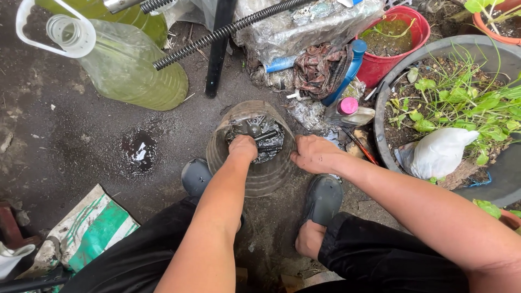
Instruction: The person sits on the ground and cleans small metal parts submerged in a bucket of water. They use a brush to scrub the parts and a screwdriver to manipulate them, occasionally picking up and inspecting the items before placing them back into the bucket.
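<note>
We keep our left hand (242,147) inside the bucket (255,179), seemingly closed on greasy metal parts (260,133); right hand (315,154) grips the rim, steadying.

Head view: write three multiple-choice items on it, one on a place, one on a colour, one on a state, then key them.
1. Where is the left hand?
A. inside the bucket
B. on the green jug
C. in the planter

2. What colour is the cap of the small bottle right of the bucket?
A. yellow
B. pink
C. black

3. How is the right hand placed?
A. lifted clear of everything
B. holding the white bag
C. gripping the bucket's rim

Key: 1 A, the fist sits down among the dark greasy metal parts. 2 B, the round cap is bright pink. 3 C, its fingers press against the rim's right side.
</note>
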